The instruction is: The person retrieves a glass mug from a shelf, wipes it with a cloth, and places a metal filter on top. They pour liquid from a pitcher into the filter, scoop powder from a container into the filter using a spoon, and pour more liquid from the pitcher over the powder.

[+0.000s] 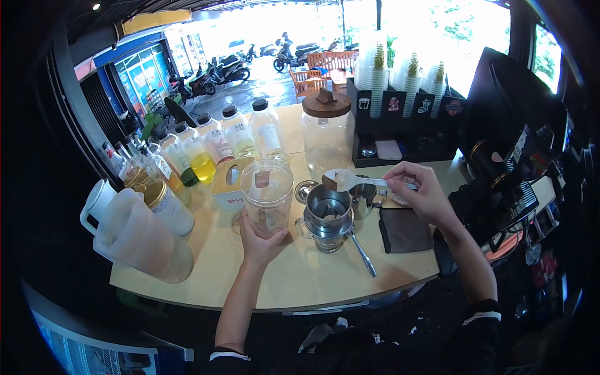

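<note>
My left hand (261, 242) is wrapped round the lower part of a clear jar (269, 200), which stands open at the middle of the counter. A white plastic spoon (369, 181) is pinched in my right hand (415, 190). Its bowl holds brown powder (330, 182) and hangs just above a metal filter cup (329, 206). That cup sits on top of a glass mug (327, 240). A metal-handled spoon (364, 255) leans out to the right of the mug.
A metal pitcher (362, 201) stands behind the filter, with a dark cloth (405, 230) to its right. Large plastic pitchers (147, 240) are at the left. Capped bottles (239, 132), a wooden-lidded jar (327, 137) and a black cup holder (406, 134) line the back.
</note>
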A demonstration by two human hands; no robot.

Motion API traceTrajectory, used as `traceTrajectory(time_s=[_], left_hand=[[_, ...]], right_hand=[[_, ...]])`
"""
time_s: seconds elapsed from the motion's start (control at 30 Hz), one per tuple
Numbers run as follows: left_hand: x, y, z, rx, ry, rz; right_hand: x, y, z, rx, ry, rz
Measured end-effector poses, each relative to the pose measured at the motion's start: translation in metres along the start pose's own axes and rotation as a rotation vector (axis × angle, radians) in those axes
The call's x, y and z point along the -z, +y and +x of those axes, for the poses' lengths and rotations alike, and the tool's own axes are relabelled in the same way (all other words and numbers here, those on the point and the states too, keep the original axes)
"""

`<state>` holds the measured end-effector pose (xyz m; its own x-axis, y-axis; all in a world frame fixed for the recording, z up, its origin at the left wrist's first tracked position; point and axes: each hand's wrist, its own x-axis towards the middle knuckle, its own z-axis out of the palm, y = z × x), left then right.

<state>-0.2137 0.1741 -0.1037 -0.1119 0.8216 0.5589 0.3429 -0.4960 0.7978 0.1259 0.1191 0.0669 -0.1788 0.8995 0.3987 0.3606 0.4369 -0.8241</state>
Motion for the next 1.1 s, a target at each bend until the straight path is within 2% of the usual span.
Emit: traceTrajectory(time_s=[0.13,0.23,0.37,0.43,0.63,1.1], left_hand=[[-0.002,0.0,0.003,-0.012,-0.017,-0.081],[-0.004,0.014,0.002,0.004,0.001,-0.112],[-0.002,0.007,0.002,0.005,-0.008,-0.033],[-0.004,0.002,0.002,0.006,0.007,-0.061],[-0.005,0.002,0.002,0.031,-0.001,-0.094],[-0.005,-0.003,0.001,0.045,0.014,-0.123]], right_hand=[[-0.006,0.014,0.0,0.052,0.051,-0.026],[-0.006,0.009,-0.002,-0.049,0.032,-0.12],[-0.009,0.011,-0.005,-0.039,0.029,-0.156],[-0.011,0.016,-0.006,0.077,0.072,-0.123],[-0.01,0.022,-0.005,0.139,0.08,-0.151],[-0.008,0.019,-0.006,0.139,0.075,-0.159]])
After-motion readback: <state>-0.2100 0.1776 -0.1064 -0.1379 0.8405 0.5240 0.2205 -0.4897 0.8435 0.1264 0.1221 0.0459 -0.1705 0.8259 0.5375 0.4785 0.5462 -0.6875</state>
